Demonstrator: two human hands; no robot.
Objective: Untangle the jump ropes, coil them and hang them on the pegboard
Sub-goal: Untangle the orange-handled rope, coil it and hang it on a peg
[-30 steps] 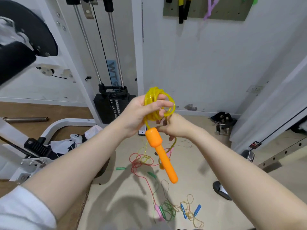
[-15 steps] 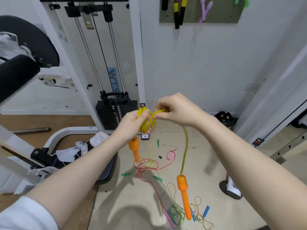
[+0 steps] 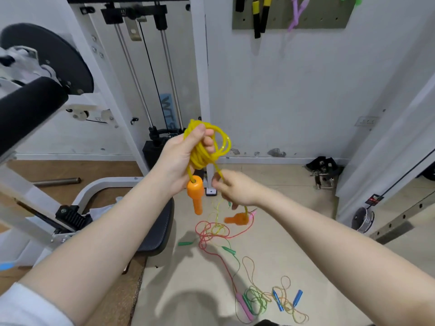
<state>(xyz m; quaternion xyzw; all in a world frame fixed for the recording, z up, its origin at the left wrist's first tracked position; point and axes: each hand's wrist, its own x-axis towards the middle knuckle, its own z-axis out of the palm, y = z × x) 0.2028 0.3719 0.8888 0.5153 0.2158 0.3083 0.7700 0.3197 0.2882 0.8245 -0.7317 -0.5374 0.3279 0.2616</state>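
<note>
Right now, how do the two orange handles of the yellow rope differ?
The near orange handle hangs upright just under the left hand, sharp in view. The far orange handle dangles below the right hand, tilted sideways and blurred. Both are joined to the yellow rope.

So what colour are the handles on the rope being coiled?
Orange, on a yellow rope; the handle shows best in the head view.

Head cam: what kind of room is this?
Likely a home or small gym: a cable machine with a weight stack, a padded roller, and a wall pegboard hung with jump ropes.
</note>
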